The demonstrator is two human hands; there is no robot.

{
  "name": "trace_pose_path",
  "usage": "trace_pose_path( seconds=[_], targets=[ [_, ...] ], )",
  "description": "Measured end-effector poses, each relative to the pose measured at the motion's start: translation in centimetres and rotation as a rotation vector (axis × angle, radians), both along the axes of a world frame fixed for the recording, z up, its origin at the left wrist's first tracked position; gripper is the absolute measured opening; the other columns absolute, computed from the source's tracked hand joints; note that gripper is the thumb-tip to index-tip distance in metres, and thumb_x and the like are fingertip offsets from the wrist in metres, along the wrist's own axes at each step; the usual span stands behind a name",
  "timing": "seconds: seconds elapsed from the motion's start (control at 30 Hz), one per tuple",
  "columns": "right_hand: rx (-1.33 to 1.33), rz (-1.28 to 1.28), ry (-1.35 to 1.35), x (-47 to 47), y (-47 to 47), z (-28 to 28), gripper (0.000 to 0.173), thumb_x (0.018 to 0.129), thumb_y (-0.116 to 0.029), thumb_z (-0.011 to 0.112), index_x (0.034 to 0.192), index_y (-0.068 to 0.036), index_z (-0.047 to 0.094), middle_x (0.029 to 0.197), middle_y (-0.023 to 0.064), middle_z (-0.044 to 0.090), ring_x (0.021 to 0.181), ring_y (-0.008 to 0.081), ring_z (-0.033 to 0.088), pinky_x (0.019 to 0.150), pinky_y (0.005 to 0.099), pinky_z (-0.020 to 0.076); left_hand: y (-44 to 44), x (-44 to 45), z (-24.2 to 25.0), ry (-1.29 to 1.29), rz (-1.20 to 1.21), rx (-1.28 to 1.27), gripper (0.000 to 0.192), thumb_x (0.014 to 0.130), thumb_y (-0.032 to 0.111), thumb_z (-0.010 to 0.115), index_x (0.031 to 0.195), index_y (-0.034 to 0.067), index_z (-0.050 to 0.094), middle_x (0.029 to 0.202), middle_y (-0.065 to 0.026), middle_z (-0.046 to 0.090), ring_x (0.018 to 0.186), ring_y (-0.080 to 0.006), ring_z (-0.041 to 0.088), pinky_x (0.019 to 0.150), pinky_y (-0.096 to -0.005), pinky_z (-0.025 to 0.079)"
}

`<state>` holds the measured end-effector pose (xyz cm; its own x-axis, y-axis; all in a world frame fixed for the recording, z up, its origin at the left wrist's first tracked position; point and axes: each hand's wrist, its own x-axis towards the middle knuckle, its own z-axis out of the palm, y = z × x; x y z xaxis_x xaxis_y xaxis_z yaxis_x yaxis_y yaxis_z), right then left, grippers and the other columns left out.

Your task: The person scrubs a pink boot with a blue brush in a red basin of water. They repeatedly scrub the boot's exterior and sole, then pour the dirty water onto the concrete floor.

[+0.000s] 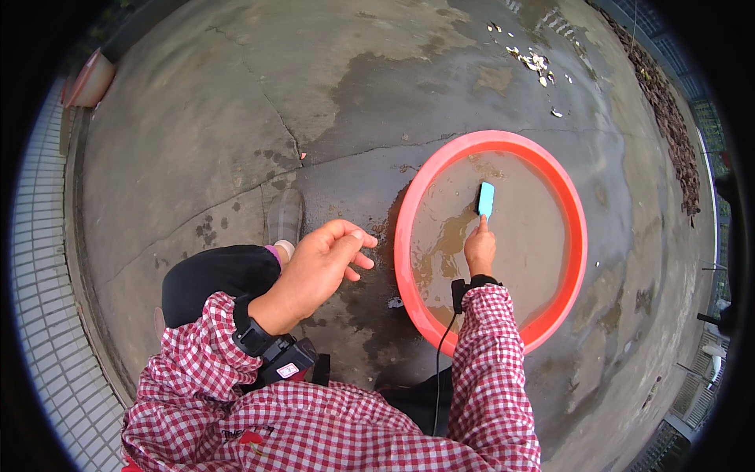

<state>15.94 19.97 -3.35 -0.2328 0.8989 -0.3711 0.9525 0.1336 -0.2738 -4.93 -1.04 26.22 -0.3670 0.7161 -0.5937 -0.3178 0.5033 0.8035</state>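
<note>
A round red plastic basin [407, 277] stands on wet concrete, holding murky brown water [525, 248]. Over the water, my right hand [481, 251] grips the handle of a scrubbing brush [486, 198] with a light blue back and a dark underside, one finger stretched along it. The brush lies at or just above the water's surface; which of the two I cannot tell. My left hand [321, 268] hovers left of the basin with its fingers loosely bent and apart, holding nothing. Both wrists wear black straps, the right one with a cable.
White scraps [534, 62] are strewn on the concrete [194, 118] at the upper right. Dark brown leaf-like matter [666, 112] lines the right side. Another pinkish tub [91, 79] sits at the upper left, near a white-tiled surface [44, 236]. My shoe [285, 218] is left of the basin.
</note>
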Motion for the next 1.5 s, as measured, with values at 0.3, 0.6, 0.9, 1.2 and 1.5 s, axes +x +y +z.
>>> trace_pose_path(
  seconds=[0.3,0.6,0.9,1.2,1.5],
  targets=[
    [-0.022,-0.471,0.346,4.9,-11.1,3.1,0.042,0.092,-0.020,0.046,0.131,-0.004,0.050,0.092,0.0255,0.065,0.087,0.0373,0.064,0.078,0.0445,0.0477,0.3,2.4,-2.2,0.055,-0.180,-0.071,0.027,0.097,0.023,0.046,0.105,0.000,0.055,0.104,-0.0078,0.062,0.082,-0.0129,0.060,0.066,-0.0269,0.049],
    [-0.009,-0.609,0.935,0.3,-21.1,13.0,0.042,0.093,-0.020,0.052,0.125,0.005,0.040,0.108,0.0240,0.056,0.098,0.0342,0.057,0.086,0.0407,0.0437,1.9,9.7,-11.6,0.096,-0.459,-0.133,0.044,0.092,0.038,0.055,0.107,-0.003,0.058,0.098,-0.0118,0.063,0.090,-0.0176,0.059,0.080,-0.0321,0.048],
    [-0.190,-0.832,1.018,8.7,-24.8,9.2,0.030,0.097,-0.025,0.045,0.112,0.001,0.046,0.083,0.0079,0.057,0.065,0.0147,0.056,0.058,0.0284,0.0481,0.9,11.2,-13.0,-0.141,-0.271,-0.154,0.019,0.097,0.016,0.044,0.107,0.001,0.046,0.100,-0.0133,0.061,0.082,-0.0210,0.063,0.071,-0.0324,0.053],
    [-0.726,-1.641,1.657,16.1,-24.4,-2.4,0.071,0.091,-0.063,0.034,0.138,-0.010,0.038,0.135,0.0147,0.047,0.122,0.0345,0.047,0.101,0.0509,0.0395,-0.8,8.2,-9.9,-0.174,-0.185,-0.201,0.024,0.098,0.017,0.041,0.117,0.004,0.039,0.101,-0.0117,0.059,0.075,-0.0196,0.064,0.058,-0.0303,0.053],
    [-0.647,-1.624,1.522,15.8,-23.8,-3.7,0.061,0.096,-0.056,0.030,0.133,-0.008,0.040,0.132,0.0163,0.049,0.120,0.0382,0.049,0.096,0.0595,0.0431,-0.7,7.1,-8.7,-0.165,-0.113,-0.160,0.024,0.099,0.020,0.040,0.118,0.004,0.039,0.099,-0.0114,0.057,0.073,-0.0202,0.063,0.058,-0.0303,0.052]
  ],
)
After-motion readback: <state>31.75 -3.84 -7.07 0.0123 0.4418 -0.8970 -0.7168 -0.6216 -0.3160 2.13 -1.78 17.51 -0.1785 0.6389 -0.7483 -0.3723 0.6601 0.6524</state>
